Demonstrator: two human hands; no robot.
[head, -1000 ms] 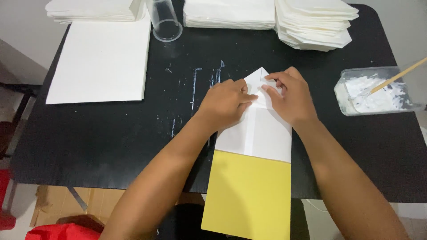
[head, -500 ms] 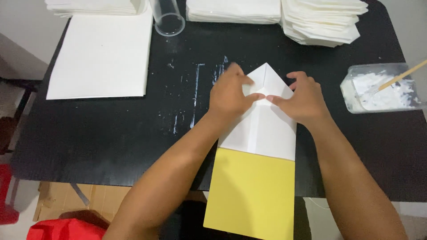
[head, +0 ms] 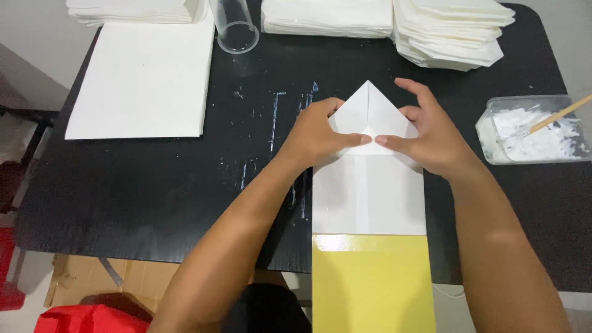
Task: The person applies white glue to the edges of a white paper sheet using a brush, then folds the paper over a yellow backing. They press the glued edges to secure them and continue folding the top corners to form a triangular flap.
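The white-and-yellow paper (head: 369,197) lies lengthwise on the black table (head: 154,203), folded tip pointing away from the person. Left hand (head: 320,135) and right hand (head: 431,139) press its folds flat, fingers extended, gripping nothing.

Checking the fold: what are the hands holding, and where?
Both the left hand and right hand press the white-and-yellow paper flat at its folded pointed top; nothing is lifted.

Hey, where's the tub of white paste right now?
In the head view, the clear tub of white paste sits at the black table's right edge, a wooden stick resting in it, just right of the right hand.
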